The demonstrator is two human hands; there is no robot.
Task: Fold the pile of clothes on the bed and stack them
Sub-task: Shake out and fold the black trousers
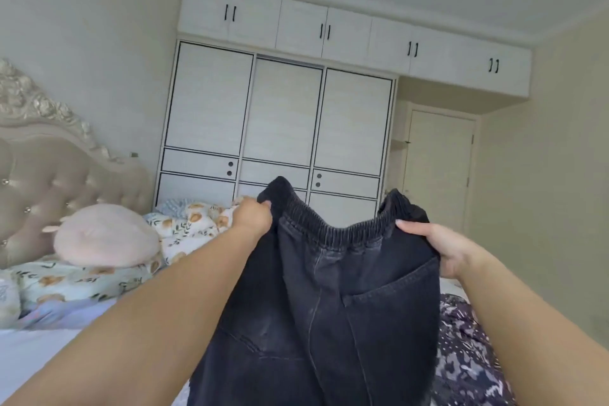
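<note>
A pair of dark denim trousers (pixel 329 306) with an elastic waistband hangs in the air in front of me, back pocket facing me. My left hand (pixel 252 216) grips the left end of the waistband. My right hand (pixel 438 247) grips the right end, thumb on the near side. The waistband sags between them. The legs drop out of the frame's bottom edge. A dark patterned garment (pixel 468 356) lies on the bed at the lower right, partly hidden by the trousers and my right forearm.
The bed's pale sheet (pixel 33 349) shows at the lower left. A pink round cushion (pixel 105 236) and a floral duvet (pixel 184 227) lie by the tufted headboard (pixel 49 171). A white wardrobe (pixel 280 122) stands behind the bed, with a door (pixel 438 171) at the right.
</note>
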